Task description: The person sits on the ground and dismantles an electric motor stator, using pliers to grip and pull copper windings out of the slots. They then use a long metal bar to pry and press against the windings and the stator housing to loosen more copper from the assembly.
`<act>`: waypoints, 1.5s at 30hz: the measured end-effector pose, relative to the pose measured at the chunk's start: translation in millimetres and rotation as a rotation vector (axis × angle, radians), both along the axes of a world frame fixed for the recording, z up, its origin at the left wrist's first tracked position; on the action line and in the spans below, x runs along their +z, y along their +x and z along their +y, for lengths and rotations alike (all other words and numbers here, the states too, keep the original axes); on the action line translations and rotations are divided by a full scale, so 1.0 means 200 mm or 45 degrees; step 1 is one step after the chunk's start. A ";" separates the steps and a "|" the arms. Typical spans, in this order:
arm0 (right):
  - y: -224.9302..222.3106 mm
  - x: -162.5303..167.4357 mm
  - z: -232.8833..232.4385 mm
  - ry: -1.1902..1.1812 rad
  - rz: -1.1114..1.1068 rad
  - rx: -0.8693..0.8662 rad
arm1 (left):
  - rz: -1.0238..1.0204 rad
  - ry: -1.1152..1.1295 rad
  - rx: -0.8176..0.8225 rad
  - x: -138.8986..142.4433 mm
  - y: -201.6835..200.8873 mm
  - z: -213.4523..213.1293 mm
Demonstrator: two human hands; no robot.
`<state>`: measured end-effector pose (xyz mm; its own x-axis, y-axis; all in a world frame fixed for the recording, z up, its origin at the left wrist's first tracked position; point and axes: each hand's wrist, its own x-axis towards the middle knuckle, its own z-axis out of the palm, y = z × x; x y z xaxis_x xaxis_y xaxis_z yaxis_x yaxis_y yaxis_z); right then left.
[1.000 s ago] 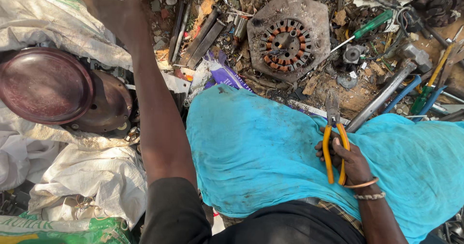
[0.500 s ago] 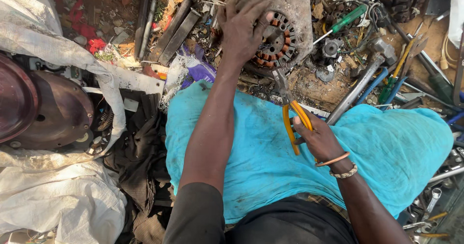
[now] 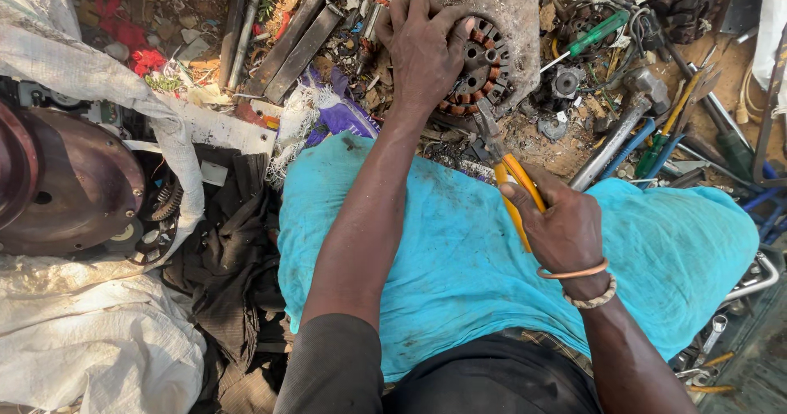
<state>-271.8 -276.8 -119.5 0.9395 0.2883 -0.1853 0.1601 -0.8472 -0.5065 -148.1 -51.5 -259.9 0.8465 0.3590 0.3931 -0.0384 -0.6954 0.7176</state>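
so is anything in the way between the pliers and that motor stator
Nothing visible. The yellow-handled pliers in the right hand already have their tips at the lower edge of the motor stator. The left hand lies on the stator's left side, beside that spot and not across it.

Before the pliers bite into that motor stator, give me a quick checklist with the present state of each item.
1. Left hand steadies the stator: ok, palm and fingers lie on its top.
2. Right hand grips the orange-handled pliers: ok.
3. Plier nose at the stator's edge: ok, tip reaches the windings.
4. Plier nose open or closed on a wire: cannot tell.
5. Left fingers away from the plier nose: not ok, they rest close by.
6. Turquoise cloth covers the lap under the work: ok.
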 end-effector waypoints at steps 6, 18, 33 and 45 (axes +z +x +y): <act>0.06 -0.02 0.12 -0.157 -0.211 -0.019 | 0.132 -0.046 0.065 -0.02 0.02 0.01; 0.12 -0.53 -0.23 0.602 0.508 0.238 | 0.181 -0.107 0.140 0.00 0.02 0.03; -0.02 -0.49 -0.03 0.530 0.932 -0.604 | 0.071 -0.061 0.194 -0.04 -0.02 0.01; -0.08 -0.17 0.05 0.276 0.191 0.135 | -0.046 -0.717 0.022 0.09 -0.13 0.08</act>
<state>-286.9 -267.2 -153.4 0.8686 0.4318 -0.2432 0.1518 -0.6989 -0.6990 -174.3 -36.2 -241.7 0.8283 0.5352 0.1656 -0.0618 -0.2065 0.9765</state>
